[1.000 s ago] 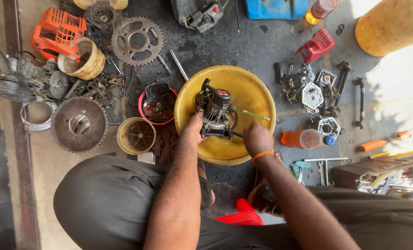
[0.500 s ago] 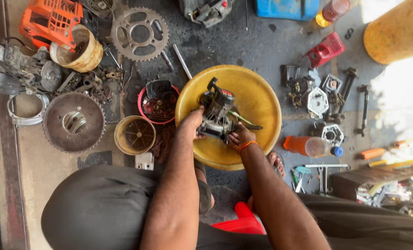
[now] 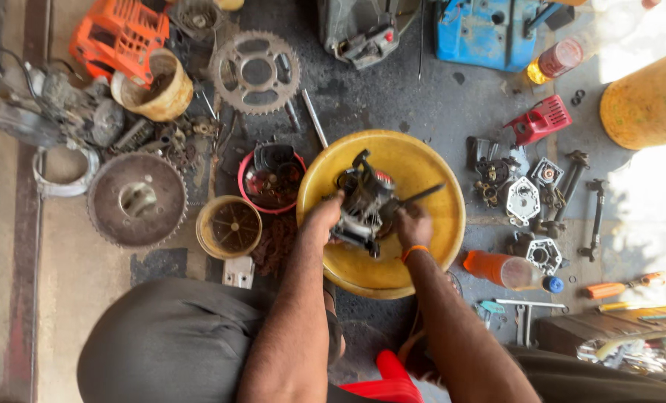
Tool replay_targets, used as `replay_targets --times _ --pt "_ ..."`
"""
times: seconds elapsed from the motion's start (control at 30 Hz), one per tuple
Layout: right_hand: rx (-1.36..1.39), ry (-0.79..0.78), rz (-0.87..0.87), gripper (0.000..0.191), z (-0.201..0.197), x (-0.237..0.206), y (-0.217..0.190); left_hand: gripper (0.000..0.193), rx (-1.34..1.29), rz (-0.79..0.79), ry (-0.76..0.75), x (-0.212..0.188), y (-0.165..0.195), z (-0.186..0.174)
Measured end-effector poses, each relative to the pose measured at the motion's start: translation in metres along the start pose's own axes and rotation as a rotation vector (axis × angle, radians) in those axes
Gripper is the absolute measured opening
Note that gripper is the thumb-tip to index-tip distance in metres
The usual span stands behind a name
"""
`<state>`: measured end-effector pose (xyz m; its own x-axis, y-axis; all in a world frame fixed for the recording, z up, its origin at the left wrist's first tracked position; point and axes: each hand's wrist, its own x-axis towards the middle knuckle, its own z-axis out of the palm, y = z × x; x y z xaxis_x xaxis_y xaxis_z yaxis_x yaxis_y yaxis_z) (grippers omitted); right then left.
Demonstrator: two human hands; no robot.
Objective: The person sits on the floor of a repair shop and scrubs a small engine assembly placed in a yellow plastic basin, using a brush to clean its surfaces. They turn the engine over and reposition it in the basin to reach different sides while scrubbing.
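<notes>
Far left: a big round gear disc (image 3: 136, 199) lies flat on the floor (image 3: 72, 298), with a pile of greasy metal parts (image 3: 79, 119) above it.
Left of the bowl: a small yellow tub (image 3: 229, 227) and a red tub (image 3: 271, 177) stand close together; the red tub touches the bowl's rim.
Left hand (image 3: 323, 216): its grip is closed on the left side of the small engine (image 3: 364, 205).
Small engine: it sits tilted in the middle of the yellow bowl (image 3: 422, 168), held between both hands.
Right hand (image 3: 413, 226): it has an orange band at the wrist; its grip is closed on the engine's right side, near a thin dark rod that sticks out.
Right of the bowl: an orange bottle (image 3: 501, 269) lies just beside the rim, and small silver parts (image 3: 524, 200) lie near.
What could go wrong: the engine looks oily, so I think it could slip and knock the bowl.
Room to move: it is tight left and right of the bowl; the dark floor above it is more open.
</notes>
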<state>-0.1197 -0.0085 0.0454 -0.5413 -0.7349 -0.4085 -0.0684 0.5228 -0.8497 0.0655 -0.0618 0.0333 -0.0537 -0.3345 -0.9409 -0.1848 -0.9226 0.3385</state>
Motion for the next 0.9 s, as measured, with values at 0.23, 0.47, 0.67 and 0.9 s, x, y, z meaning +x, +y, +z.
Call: replay_targets --times 0.23,0.47,0.67,0.9 --pt "-0.366 0.062 -0.308 0.040 -0.026 0.002 0.000 0.059 0.085 0.014 0.032 0.002 0.020 0.006" --pt "-0.486 -0.197 -0.209 0.045 -0.077 0.005 0.017 0.057 0.291 0.037 0.116 0.006 0.019 0.003" --pt "0.260 -0.417 0.239 0.037 -0.113 -0.010 -0.003 0.066 0.203 0.006 0.162 0.016 0.017 0.014" --pt "-0.020 -0.497 -0.128 0.038 -0.100 -0.052 -0.058 0.074 0.390 0.088 0.252 0.013 0.025 0.038"
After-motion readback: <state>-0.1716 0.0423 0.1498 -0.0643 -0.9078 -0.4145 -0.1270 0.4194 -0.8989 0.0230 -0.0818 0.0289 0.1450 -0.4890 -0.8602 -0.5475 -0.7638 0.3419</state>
